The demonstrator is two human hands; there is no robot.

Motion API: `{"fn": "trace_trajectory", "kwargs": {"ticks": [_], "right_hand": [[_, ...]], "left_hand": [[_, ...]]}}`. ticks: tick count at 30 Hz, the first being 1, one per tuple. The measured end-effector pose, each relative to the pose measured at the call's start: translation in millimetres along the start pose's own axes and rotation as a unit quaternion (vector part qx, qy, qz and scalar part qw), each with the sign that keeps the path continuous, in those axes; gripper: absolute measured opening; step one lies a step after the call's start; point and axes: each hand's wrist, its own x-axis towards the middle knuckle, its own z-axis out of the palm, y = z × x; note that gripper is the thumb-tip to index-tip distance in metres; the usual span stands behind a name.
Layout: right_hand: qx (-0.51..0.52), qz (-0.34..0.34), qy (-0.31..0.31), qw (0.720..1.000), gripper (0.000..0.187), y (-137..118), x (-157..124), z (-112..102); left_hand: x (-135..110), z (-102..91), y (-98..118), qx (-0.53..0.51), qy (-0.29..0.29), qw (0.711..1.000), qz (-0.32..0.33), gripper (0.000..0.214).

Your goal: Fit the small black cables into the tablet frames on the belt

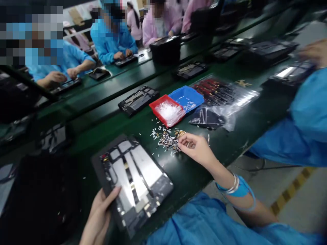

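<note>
My left hand (102,207) grips the left edge of an opened tablet (143,166), thumb on top and fingers beneath. The tablet's silver battery packs and circuit boards face up, and a dark flat panel lies under it. My right hand (194,146) is closed in a pinch at a heap of small loose parts (167,139) on the green bench. What its fingertips hold, if anything, is too small to make out. A blue wrist strap (240,187) circles my right forearm. Just beyond the heap sits a red tray (156,109) with tiny white pieces in a clear bag.
A blue tray (182,93) adjoins the red one, beside plastic bags (217,95) of red and black parts. Another opened tablet (138,99) lies farther back. Black bins (166,49) stand on the bench. A co-worker's blue sleeve (310,98) is close at right; others work across the line.
</note>
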Motion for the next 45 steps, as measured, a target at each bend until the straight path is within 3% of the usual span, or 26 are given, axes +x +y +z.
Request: {"fn": "trace_trajectory", "kwargs": {"ticks": [3, 5, 8, 10, 11, 13, 15, 17, 20, 23, 26, 29, 33, 37, 40, 42, 43, 45], "right_hand": [[0.202, 0.060, -0.103, 0.972, 0.018, -10.9, 1.9, 19.2], [0.286, 0.111, -0.157, 0.939, 0.022, -19.9, 2.5, 32.1], [0.332, 0.138, -0.199, 0.912, 0.022, -32.5, 1.6, 49.5], [0.337, 0.128, -0.209, 0.909, 0.020, -39.6, -0.5, 59.1], [0.333, 0.119, -0.210, 0.912, 0.019, -42.6, -2.1, 63.2], [0.312, 0.090, -0.198, 0.925, 0.018, -47.4, -5.9, 69.8], [0.269, 0.049, -0.166, 0.948, 0.017, -50.1, -9.1, 73.5], [0.207, -0.004, -0.116, 0.972, 0.013, -50.7, -10.1, 73.8], [0.105, -0.081, -0.089, 0.987, 0.008, -49.3, -6.3, 68.9], [0.012, -0.136, -0.172, 0.976, 0.008, -48.5, 0.4, 62.4], [-0.088, -0.154, -0.258, 0.950, 0.011, -49.7, 6.0, 58.0], [-0.141, -0.153, -0.292, 0.933, 0.013, -51.8, 11.7, 53.1], [-0.136, -0.145, -0.297, 0.934, 0.012, -57.3, 25.2, 42.7], [-0.104, -0.150, -0.241, 0.953, 0.007, -64.1, 35.1, 41.1], [-0.087, -0.215, -0.034, 0.972, 0.006, -65.2, 28.2, 49.6], [-0.112, -0.299, 0.097, 0.943, 0.009, -63.8, 18.4, 56.1], [-0.131, -0.341, 0.124, 0.923, 0.009, -62.8, 13.6, 58.7], [-0.163, -0.401, 0.110, 0.895, 0.010, -60.7, 6.4, 62.1]], "left_hand": [[10.5, 0.3, -19.7, 0.002, -0.035, 0.999, 0.005, 0.064], [13.7, -9.3, -17.9, 0.134, -0.050, 0.989, 0.023, 0.057], [12.1, -20.9, 3.1, 0.391, 0.062, 0.910, 0.121, 0.040], [10.0, -13.3, 18.8, 0.407, 0.104, 0.872, 0.249, 0.032], [9.8, -4.2, 24.8, 0.367, 0.069, 0.877, 0.302, 0.028], [12.5, 20.5, 32.2, 0.248, -0.090, 0.905, 0.333, 0.025], [18.5, 45.1, 35.4, 0.140, -0.246, 0.923, 0.262, 0.031], [25.9, 61.4, 37.8, 0.085, -0.327, 0.921, 0.192, 0.038], [35.7, 66.9, 44.6, 0.113, -0.321, 0.908, 0.246, 0.044], [42.8, 61.2, 53.1, 0.141, -0.282, 0.891, 0.327, 0.033], [48.7, 57.6, 57.0, 0.161, -0.299, 0.881, 0.330, 0.007], [53.9, 56.7, 56.6, 0.194, -0.304, 0.876, 0.321, 0.015], [58.3, 54.4, 55.2, 0.228, -0.322, 0.870, 0.294, 0.014], [61.5, 55.7, 50.2, 0.137, -0.424, 0.879, 0.169, 0.010], [63.4, 60.4, 43.4, 0.023, -0.461, 0.883, 0.082, 0.016], [63.1, 63.4, 39.7, -0.032, -0.455, 0.887, 0.067, 0.022], [62.4, 64.5, 38.4, -0.050, -0.452, 0.888, 0.068, 0.024], [60.2, 65.9, 37.1, -0.065, -0.451, 0.887, 0.077, 0.024]]}}
